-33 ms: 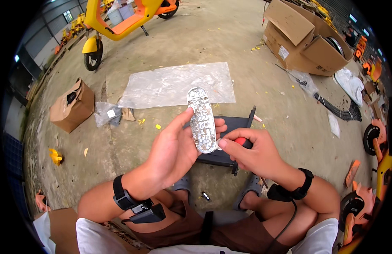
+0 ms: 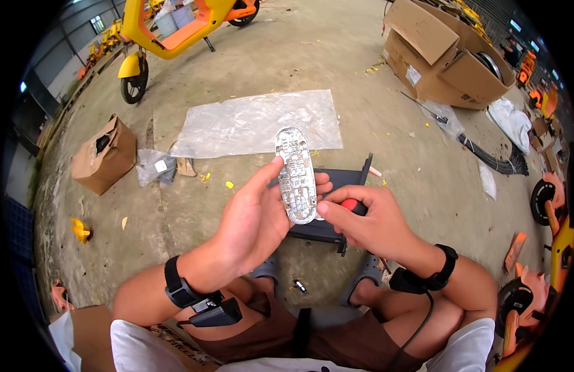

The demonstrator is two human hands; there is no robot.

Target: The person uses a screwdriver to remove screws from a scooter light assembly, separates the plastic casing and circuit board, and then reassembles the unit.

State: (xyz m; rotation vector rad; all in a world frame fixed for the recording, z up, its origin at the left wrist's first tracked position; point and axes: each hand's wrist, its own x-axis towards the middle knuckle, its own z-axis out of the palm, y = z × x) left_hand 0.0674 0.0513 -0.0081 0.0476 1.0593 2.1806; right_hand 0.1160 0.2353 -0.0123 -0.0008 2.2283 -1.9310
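My left hand (image 2: 253, 208) is closed round a long oval silvery panel (image 2: 296, 180), its thumb on the left edge and its fingers behind. The panel's face is covered in small raised cells with some brownish marks, and it stands nearly upright. Close to its lower right edge is my right hand (image 2: 370, 220), curled round a red and black tool handle (image 2: 354, 206) that looks like a screwdriver's. The palm and fingers hide the rest of that tool. Beneath both hands is a dark low stand or frame (image 2: 346, 180) on the floor.
Clear plastic sheeting (image 2: 256, 121) lies ahead. A small carton (image 2: 104, 155) stands at left, a large open one (image 2: 448, 59) at far right near black cables (image 2: 498, 158). A yellow scooter (image 2: 175, 31) is parked far left. Between my feet lies a small dark part (image 2: 300, 286).
My right hand has shifted very slightly left, toward the panel's lower edge. The whole view has moved a little; both grips look the same.
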